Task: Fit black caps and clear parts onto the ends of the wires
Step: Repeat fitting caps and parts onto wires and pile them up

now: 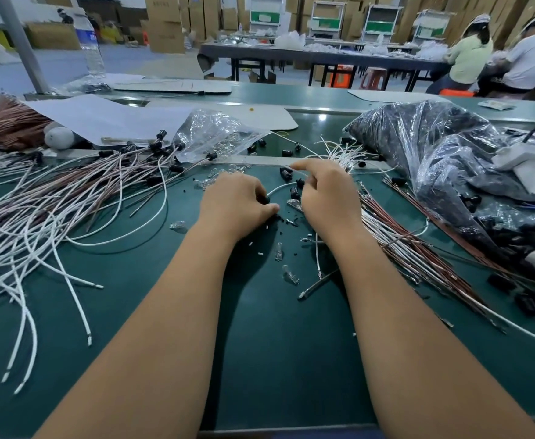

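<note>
My left hand [239,202] lies on the green table [275,343] with curled fingers pinching a black cap at the end of a white wire [280,187] that arcs toward my right hand [326,193]. My right hand's fingers are curled over the wire beside several loose black caps [294,192], its index finger stretched left. Clear parts [279,251] lie scattered just in front of the hands. A pile of wires with black caps fitted [69,198] spreads across the left. Bare white and brown wires [396,236] lie to the right.
A clear bag of clear parts [215,134] sits behind the hands, and a large bag of black caps [443,160] fills the right. White sheets [107,118] and a water bottle [90,45] stand at back left. Two people sit at a far table.
</note>
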Action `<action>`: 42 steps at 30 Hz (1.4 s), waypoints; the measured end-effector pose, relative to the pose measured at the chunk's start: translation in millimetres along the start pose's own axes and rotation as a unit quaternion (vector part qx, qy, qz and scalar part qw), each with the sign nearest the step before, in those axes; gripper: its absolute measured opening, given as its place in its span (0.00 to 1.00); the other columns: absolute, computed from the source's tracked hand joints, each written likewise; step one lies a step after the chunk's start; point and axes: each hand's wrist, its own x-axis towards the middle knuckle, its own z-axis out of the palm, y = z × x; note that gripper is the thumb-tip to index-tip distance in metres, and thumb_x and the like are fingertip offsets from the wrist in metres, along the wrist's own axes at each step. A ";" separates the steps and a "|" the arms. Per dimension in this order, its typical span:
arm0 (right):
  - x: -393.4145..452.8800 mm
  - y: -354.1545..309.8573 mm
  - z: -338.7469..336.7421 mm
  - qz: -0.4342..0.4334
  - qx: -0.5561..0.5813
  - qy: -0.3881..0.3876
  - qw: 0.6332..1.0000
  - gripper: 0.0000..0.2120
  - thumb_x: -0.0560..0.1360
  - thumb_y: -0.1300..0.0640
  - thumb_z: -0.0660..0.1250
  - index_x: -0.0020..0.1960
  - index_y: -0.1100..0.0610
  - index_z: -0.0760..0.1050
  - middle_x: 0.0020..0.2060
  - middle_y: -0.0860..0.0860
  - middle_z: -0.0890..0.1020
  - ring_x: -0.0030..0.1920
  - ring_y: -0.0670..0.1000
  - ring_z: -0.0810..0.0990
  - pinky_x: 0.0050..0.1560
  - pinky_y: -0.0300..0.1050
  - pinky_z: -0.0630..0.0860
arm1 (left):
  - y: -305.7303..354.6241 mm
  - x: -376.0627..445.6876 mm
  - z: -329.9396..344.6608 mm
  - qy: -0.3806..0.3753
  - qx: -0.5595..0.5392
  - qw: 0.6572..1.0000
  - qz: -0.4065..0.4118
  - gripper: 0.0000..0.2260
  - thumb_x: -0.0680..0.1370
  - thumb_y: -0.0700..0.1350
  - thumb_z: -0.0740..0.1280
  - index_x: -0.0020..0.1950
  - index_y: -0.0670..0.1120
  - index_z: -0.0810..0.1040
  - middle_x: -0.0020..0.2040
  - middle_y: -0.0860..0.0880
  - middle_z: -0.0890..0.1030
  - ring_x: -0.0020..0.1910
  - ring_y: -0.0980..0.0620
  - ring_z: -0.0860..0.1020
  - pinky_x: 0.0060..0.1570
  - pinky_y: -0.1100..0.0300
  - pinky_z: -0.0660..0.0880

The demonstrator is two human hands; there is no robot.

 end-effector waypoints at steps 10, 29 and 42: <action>2.3 -0.8 0.0 0.010 0.088 0.024 0.996 0.03 0.76 0.60 0.68 0.45 0.55 0.81 0.42 0.49 0.77 0.46 0.51 0.76 0.51 0.47 0.73 | -5.1 -1.9 -6.2 0.127 -0.309 0.942 -0.043 0.09 0.72 0.37 0.73 0.51 0.46 0.83 0.42 0.53 0.84 0.35 0.59 0.82 0.42 0.63 0.80; 1.4 -2.1 0.7 0.013 0.071 0.039 0.997 0.03 0.76 0.61 0.66 0.45 0.56 0.79 0.43 0.50 0.77 0.45 0.51 0.76 0.49 0.47 0.74 | 3.3 -0.5 -4.7 0.118 -0.359 0.926 -0.023 0.06 0.73 0.36 0.72 0.49 0.44 0.83 0.40 0.45 0.84 0.36 0.50 0.81 0.44 0.56 0.81; 0.2 -6.7 5.6 0.003 0.122 0.018 0.992 0.04 0.77 0.61 0.66 0.45 0.58 0.79 0.42 0.51 0.78 0.42 0.48 0.75 0.42 0.36 0.67 | 8.9 -3.3 -5.2 0.096 -0.404 0.909 -0.025 0.09 0.71 0.37 0.75 0.49 0.44 0.81 0.42 0.45 0.83 0.39 0.52 0.81 0.47 0.60 0.80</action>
